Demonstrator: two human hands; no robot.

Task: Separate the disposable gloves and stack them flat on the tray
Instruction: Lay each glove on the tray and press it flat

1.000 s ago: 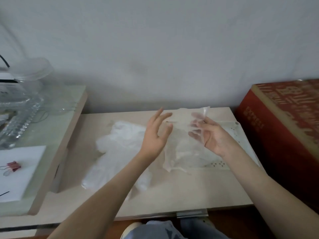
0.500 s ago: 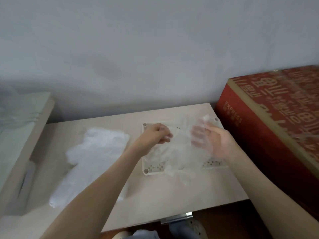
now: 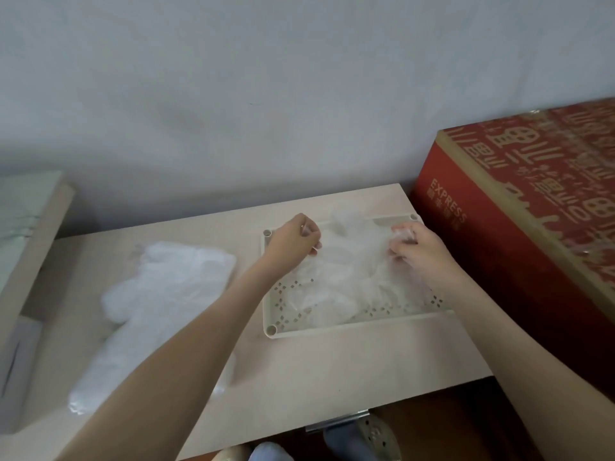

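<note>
Holding a thin clear glove (image 3: 349,281) at two points, both hands work over the tray (image 3: 332,330) in the head view. The left hand (image 3: 294,239) is near the far left corner of the tray. Its grip is closed, with the fingers curled and pinching the film edge. The right hand (image 3: 417,249) is near the far right corner, and its grip is clamped on a bunched fold of the same film. The glove lies crumpled across the middle of the tray and is not yet flat. How many layers lie there cannot be told.

Remaining stock: a pile of gloves (image 3: 173,287) rests on the table (image 3: 332,371), left of the tray and apart from it.

Handling judgement: the film looks very light and limp, with no stiffness. Expect it to cling to skin and to neighbouring layers, and to slip between dry fingertips. It would likely tear under a hard pull. Take hold at the cuff edge or at opposite margins with a light pinch, draw outward to spread it, then lower it flat. Avoid gripping the middle, because that gathers the film.

Markings: a red box (image 3: 532,227) stands just right of the table. Its side carries the word "EXPRESS" in gold letters. Other gold characters on the side and top are too distorted to read. No writing is visible on the gloves or the tray.
</note>
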